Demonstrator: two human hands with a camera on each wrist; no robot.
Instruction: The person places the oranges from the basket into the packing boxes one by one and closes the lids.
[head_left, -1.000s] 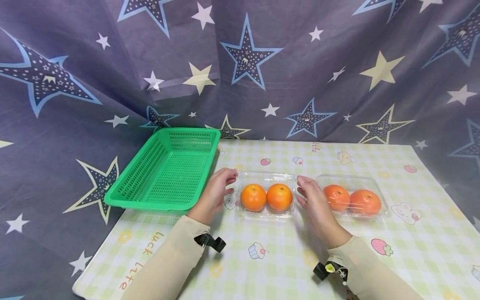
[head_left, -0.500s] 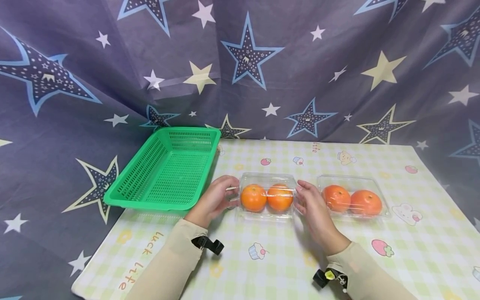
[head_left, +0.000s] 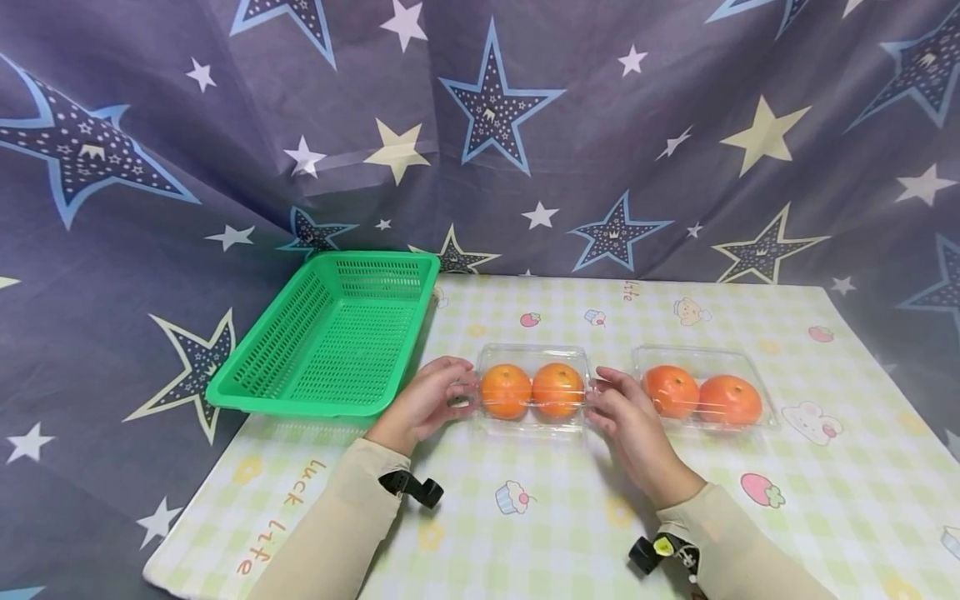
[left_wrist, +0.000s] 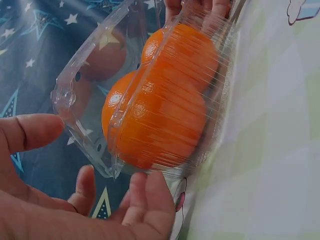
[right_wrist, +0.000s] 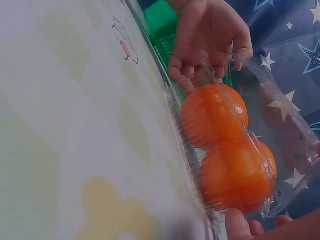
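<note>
While left hand (head_left: 423, 402) and right hand (head_left: 626, 414) grip its two ends | clear clamshell (head_left: 532, 360), two oranges (head_left: 506, 391), mid-table | green basket (head_left: 337, 337), left edge | second clamshell (head_left: 701, 358), right.

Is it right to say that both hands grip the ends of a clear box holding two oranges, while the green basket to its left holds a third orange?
Not quite. The green basket is empty, as the head view shows. The rest stands: the left hand and right hand grip the ends of the clear box holding two oranges.
</note>
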